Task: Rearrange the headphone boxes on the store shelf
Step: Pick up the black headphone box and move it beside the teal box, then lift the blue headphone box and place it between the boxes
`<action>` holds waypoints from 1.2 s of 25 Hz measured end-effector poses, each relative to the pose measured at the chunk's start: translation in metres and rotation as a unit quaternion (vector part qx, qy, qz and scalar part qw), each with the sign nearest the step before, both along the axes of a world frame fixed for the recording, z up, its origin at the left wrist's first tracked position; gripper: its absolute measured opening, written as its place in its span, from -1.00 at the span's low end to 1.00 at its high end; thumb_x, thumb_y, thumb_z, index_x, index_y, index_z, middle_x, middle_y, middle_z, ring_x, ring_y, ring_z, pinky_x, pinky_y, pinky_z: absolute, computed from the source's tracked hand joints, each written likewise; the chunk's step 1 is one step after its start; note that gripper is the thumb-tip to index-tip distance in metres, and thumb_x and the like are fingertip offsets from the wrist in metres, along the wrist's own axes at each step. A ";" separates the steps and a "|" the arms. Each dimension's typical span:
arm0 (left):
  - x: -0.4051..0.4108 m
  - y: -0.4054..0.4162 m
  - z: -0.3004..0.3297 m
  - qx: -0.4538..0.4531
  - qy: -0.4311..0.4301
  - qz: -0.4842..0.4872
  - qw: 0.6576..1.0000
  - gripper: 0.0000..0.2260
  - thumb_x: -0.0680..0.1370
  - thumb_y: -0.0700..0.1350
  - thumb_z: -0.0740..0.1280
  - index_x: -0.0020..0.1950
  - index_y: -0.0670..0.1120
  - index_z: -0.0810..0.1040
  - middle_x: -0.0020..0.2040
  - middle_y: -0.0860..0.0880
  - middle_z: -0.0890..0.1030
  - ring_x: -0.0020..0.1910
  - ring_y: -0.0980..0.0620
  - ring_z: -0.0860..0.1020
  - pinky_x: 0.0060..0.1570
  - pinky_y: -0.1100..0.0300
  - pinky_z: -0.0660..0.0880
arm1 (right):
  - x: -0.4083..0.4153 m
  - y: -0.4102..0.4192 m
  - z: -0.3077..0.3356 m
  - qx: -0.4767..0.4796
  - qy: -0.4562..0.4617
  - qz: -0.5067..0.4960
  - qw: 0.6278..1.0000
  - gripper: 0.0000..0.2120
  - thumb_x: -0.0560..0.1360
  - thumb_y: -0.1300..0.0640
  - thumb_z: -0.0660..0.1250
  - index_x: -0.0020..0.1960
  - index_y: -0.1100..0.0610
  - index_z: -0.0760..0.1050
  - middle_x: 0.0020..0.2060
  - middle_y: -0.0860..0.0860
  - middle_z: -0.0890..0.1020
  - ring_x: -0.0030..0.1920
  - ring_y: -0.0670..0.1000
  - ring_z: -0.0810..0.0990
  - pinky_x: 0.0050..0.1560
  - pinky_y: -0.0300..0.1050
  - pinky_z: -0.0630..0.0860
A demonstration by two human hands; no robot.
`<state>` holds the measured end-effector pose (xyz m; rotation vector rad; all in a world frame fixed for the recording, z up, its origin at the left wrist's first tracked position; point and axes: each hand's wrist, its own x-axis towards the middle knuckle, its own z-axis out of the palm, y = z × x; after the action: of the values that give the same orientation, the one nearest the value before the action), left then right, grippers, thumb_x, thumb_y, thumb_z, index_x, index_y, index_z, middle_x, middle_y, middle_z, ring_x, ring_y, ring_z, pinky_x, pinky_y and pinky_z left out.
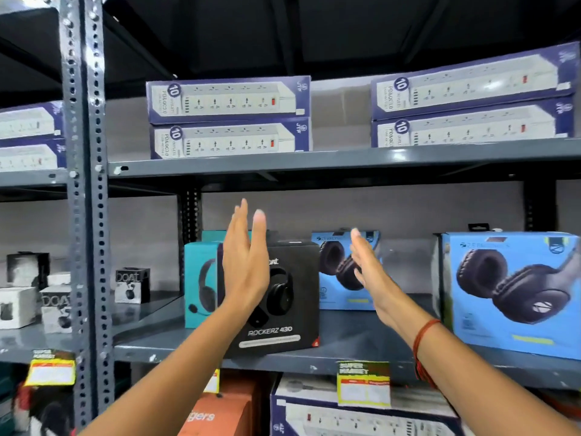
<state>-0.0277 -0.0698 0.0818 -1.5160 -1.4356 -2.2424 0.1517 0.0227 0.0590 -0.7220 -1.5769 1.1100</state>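
Observation:
A black headphone box (pixel 283 297) marked Rockerz 430 stands at the front edge of the middle shelf (pixel 345 357). Behind it on the left is a teal headphone box (pixel 201 278). A blue headphone box (pixel 339 272) stands further back, and a bigger blue one (pixel 515 291) sits on the right. My left hand (pixel 246 262) is flat and raised in front of the black box's left side. My right hand (pixel 371 272) is flat too, just right of that box. Both hands hold nothing; whether they touch the box is unclear.
The upper shelf (pixel 314 160) carries stacked power-strip boxes (pixel 229 116). A perforated metal upright (pixel 85 184) divides the bays. Small black and white earbud boxes (pixel 132 284) sit in the left bay. Yellow price tags (pixel 363 383) hang on the shelf edge; more boxes below.

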 end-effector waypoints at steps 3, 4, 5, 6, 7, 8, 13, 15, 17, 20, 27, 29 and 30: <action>0.046 0.019 0.035 -0.036 -0.080 -0.172 0.981 -0.47 0.65 0.26 0.07 0.59 0.10 0.23 0.59 0.13 0.26 0.52 0.17 0.21 0.51 0.06 0.07 | 0.034 -0.017 0.033 0.068 0.013 -0.042 0.997 -0.32 0.54 -0.40 0.05 0.58 -0.17 0.07 0.58 -0.14 0.15 0.55 -0.05 0.11 0.48 -0.02 0.07; 0.062 0.027 0.042 -0.057 -0.097 -0.230 0.967 -0.46 0.64 0.28 0.06 0.59 0.11 0.23 0.60 0.13 0.25 0.54 0.13 0.21 0.49 0.06 0.07 | 0.048 -0.021 0.041 0.088 0.017 -0.065 0.994 -0.33 0.55 -0.38 0.05 0.59 -0.15 0.07 0.58 -0.15 0.16 0.55 -0.07 0.12 0.49 -0.01 0.07; 0.081 0.036 0.047 -0.080 -0.106 -0.276 0.952 -0.44 0.63 0.31 0.06 0.59 0.11 0.23 0.60 0.11 0.24 0.56 0.10 0.20 0.48 0.05 0.08 | 0.064 -0.025 0.047 0.104 0.021 -0.091 0.990 -0.32 0.55 -0.37 0.05 0.59 -0.13 0.07 0.57 -0.16 0.16 0.54 -0.09 0.12 0.51 0.00 0.07; 0.101 0.043 0.048 -0.104 -0.113 -0.311 0.938 -0.40 0.61 0.34 0.05 0.60 0.10 0.22 0.61 0.09 0.23 0.57 0.07 0.19 0.47 0.03 0.09 | 0.082 -0.026 0.050 0.110 0.022 -0.115 0.987 -0.30 0.53 -0.39 0.05 0.59 -0.14 0.07 0.57 -0.18 0.16 0.54 -0.11 0.13 0.50 0.00 0.07; 0.118 0.050 0.045 -0.129 -0.122 -0.334 0.926 -0.36 0.59 0.37 0.05 0.60 0.09 0.21 0.62 0.07 0.22 0.57 0.04 0.19 0.48 0.01 0.10 | 0.098 -0.028 0.050 0.107 0.018 -0.136 0.985 -0.25 0.48 -0.43 0.06 0.58 -0.16 0.07 0.55 -0.20 0.17 0.52 -0.12 0.13 0.48 -0.02 0.08; 0.137 0.058 0.039 -0.155 -0.132 -0.355 0.912 -0.33 0.58 0.40 0.05 0.61 0.09 0.19 0.62 0.06 0.20 0.57 0.03 0.19 0.50 -0.02 0.08 | 0.116 -0.029 0.047 0.096 0.013 -0.159 0.983 -0.21 0.41 -0.47 0.07 0.57 -0.20 0.09 0.54 -0.23 0.19 0.51 -0.13 0.15 0.45 -0.05 0.08; 0.210 0.100 -0.021 -0.282 -0.140 -0.420 0.851 -0.31 0.58 0.41 -0.02 0.63 0.08 0.09 0.65 0.06 0.11 0.60 -0.03 0.09 0.53 -0.09 0.00 | 0.210 -0.012 0.006 0.042 0.038 -0.259 0.964 -0.34 0.52 -0.37 0.13 0.56 -0.18 0.17 0.47 -0.29 0.32 0.46 -0.14 0.24 0.51 0.03 0.09; 0.230 0.121 -0.047 -0.317 -0.142 -0.419 0.839 -0.33 0.59 0.40 -0.04 0.62 0.09 0.13 0.64 0.03 0.14 0.60 -0.06 0.10 0.51 -0.07 0.04 | 0.247 0.002 -0.012 0.039 0.053 -0.290 0.955 -0.45 0.58 -0.29 0.13 0.52 -0.18 0.23 0.52 -0.17 0.28 0.41 -0.19 0.32 0.42 -0.09 0.22; 0.244 0.145 -0.065 -0.338 -0.138 -0.410 0.836 -0.35 0.59 0.40 -0.04 0.59 0.09 0.22 0.60 0.02 0.25 0.54 -0.05 0.23 0.41 -0.01 0.16 | 0.275 0.015 -0.027 0.020 0.046 -0.312 0.949 -0.53 0.58 -0.30 0.11 0.47 -0.27 0.25 0.48 -0.20 0.29 0.29 -0.32 0.34 0.25 -0.26 0.23; 0.263 0.174 -0.083 -0.351 -0.148 -0.391 0.838 -0.48 0.59 0.40 -0.03 0.27 0.19 0.55 0.13 0.16 0.58 -0.08 0.25 0.60 -0.02 0.23 0.37 | 0.307 0.049 -0.053 -0.038 0.019 -0.312 0.949 -0.29 0.51 -0.42 0.10 0.58 -0.17 0.10 0.58 -0.16 0.13 0.52 -0.11 0.13 0.42 -0.08 0.13; 0.287 0.213 -0.101 -0.323 -0.206 -0.445 0.810 -0.21 0.40 0.58 -0.02 0.25 0.10 0.65 0.12 -0.12 0.74 0.10 -0.14 0.70 0.19 -0.13 0.57 | 0.311 0.083 -0.068 -0.063 -0.005 -0.284 0.957 -0.29 0.16 -0.68 0.13 0.15 -0.35 0.54 0.34 -0.09 0.57 0.27 -0.02 0.54 0.32 0.09 0.43; 0.285 0.211 -0.095 -0.332 -0.210 -0.443 0.806 -0.22 0.40 0.60 -0.06 0.14 0.14 0.71 0.05 -0.10 0.77 0.02 -0.12 0.73 0.06 -0.04 0.64 | 0.308 0.079 -0.063 -0.061 -0.032 -0.307 0.949 -0.21 0.17 -0.69 0.08 0.23 -0.31 0.52 0.39 -0.04 0.52 0.37 0.07 0.47 0.38 0.19 0.37; 0.281 0.210 -0.088 -0.332 -0.210 -0.459 0.797 -0.23 0.42 0.58 -0.10 -0.01 0.15 0.76 -0.08 -0.07 0.79 -0.12 -0.05 0.76 -0.17 0.08 0.69 | 0.308 0.076 -0.058 -0.058 -0.047 -0.312 0.947 -0.14 0.19 -0.69 0.06 0.32 -0.27 0.49 0.42 -0.03 0.50 0.40 0.09 0.44 0.39 0.20 0.36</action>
<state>0.2528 0.1397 -0.0067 -2.4719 -2.0943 -2.8977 0.4596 0.0988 0.0015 -1.2626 -1.2264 0.7028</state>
